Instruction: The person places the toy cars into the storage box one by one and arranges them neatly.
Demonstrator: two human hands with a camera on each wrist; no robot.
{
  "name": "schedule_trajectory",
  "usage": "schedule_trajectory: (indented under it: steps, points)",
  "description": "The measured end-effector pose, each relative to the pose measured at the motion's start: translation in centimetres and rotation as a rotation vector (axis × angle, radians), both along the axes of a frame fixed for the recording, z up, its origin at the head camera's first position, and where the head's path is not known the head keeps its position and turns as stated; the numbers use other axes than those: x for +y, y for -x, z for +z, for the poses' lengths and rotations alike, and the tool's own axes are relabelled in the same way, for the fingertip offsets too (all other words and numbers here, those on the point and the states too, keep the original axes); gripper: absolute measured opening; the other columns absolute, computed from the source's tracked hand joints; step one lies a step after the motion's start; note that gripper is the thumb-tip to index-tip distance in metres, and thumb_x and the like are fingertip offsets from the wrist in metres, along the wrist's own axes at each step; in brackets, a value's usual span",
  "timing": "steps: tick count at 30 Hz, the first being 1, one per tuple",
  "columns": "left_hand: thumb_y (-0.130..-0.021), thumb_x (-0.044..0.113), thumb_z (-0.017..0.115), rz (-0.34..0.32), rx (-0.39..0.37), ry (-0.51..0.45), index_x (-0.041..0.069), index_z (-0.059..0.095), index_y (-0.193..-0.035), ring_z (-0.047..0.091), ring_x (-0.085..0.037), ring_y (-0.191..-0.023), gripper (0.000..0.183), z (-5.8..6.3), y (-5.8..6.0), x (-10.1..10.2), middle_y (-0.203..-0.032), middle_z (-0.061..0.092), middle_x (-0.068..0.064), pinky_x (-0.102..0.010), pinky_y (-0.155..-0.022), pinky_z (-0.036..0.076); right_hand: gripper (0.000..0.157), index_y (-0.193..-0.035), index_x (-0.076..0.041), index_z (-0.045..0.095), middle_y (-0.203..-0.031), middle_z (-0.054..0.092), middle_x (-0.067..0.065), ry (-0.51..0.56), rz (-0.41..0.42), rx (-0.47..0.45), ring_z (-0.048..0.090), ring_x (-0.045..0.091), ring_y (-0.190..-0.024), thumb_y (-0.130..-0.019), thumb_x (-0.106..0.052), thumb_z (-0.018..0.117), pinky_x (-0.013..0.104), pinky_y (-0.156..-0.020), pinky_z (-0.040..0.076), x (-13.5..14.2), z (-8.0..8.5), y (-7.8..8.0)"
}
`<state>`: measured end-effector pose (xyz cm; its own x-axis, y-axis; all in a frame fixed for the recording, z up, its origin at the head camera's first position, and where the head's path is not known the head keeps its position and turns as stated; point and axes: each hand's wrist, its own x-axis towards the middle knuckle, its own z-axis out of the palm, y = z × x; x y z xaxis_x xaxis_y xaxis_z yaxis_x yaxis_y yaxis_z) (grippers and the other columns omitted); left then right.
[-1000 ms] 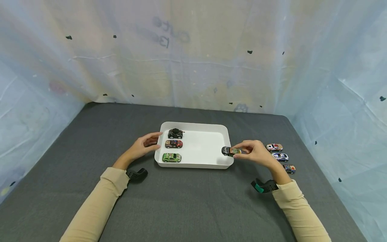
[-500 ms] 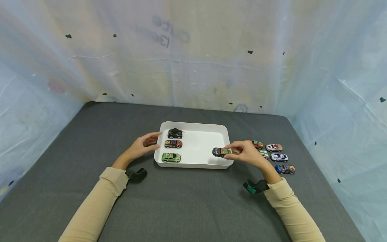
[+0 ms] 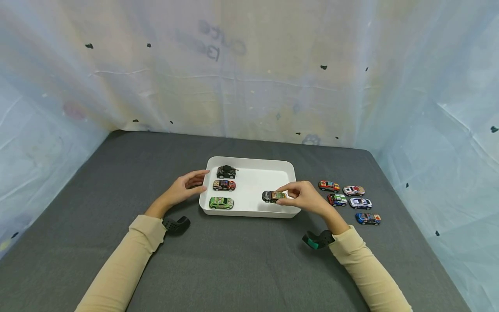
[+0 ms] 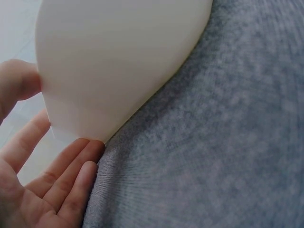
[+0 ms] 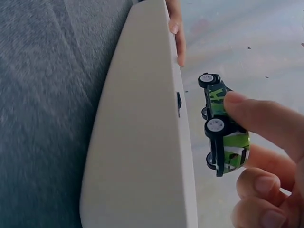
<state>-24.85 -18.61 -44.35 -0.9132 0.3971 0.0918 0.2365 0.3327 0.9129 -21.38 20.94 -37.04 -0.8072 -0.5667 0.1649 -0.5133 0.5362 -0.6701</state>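
Note:
In the head view, a white tray (image 3: 255, 213) lies on the grey cloth. Along its left side stand a black toy car (image 3: 226, 172) with a part on its roof, a black-and-red toy car (image 3: 224, 185) and a green toy car (image 3: 221, 203). My left hand (image 3: 187, 186) rests its fingertips and thumb against the tray's left wall; the left wrist view shows the fingers (image 4: 64, 180) fairly straight there. With thumb and fingers, my right hand (image 3: 302, 197) pinches a black-and-green camouflage toy car (image 5: 221, 123), level over the tray's right half and above its rim.
On the cloth right of the tray stand several toy cars: a red one (image 3: 328, 186), a green-and-white one (image 3: 337, 199), a white-and-red one (image 3: 354, 190), a white-and-blue one (image 3: 360, 203) and a blue one (image 3: 368, 218). A pale curtain (image 3: 249, 86) hangs behind.
My right hand has carried the camouflage car leftward from the tray's right rim to over its floor, uncovering cars on the right. The left hand has stayed put.

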Motion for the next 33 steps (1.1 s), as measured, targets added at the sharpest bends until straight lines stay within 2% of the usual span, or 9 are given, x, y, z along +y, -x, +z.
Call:
schedule_trajectory:
  steps: [10,23,33]
  points:
    - [-0.093,0.022,0.065,0.001,0.002,0.005,0.014,0.042,-0.146,0.046,-0.04,-0.133,0.059,-0.2,0.1,0.0,-0.148,0.044,-0.02,-0.057,-0.111,0.039,0.025,-0.104,-0.006,0.075,-0.055,0.033,-0.009,-0.046,0.011,-0.006,0.023,-0.002,-0.05,-0.081,-0.017,0.077,0.017,-0.054,0.026,-2.0,-0.7,0.4]
    - [-0.093,0.021,0.065,0.002,0.011,0.014,0.013,0.042,-0.146,0.046,-0.041,-0.133,0.059,0.0,0.0,0.0,-0.148,0.043,-0.02,-0.058,-0.111,0.039,0.027,-0.104,-0.005,0.075,-0.054,0.03,-0.008,-0.043,0.024,-0.059,0.024,0.001,-0.051,-0.081,-0.019,0.077,0.017,-0.054,0.027,-4.2,-1.7,1.0]
    - [-0.093,0.022,0.065,0.003,0.013,0.01,0.014,0.042,-0.147,0.046,-0.04,-0.133,0.059,-0.1,0.0,0.0,-0.148,0.044,-0.02,-0.057,-0.112,0.039,0.028,-0.103,-0.004,0.075,-0.053,0.028,-0.008,-0.054,0.044,-0.062,0.024,0.001,-0.05,-0.081,-0.019,0.078,0.016,-0.055,0.026,-5.5,-2.4,1.5]
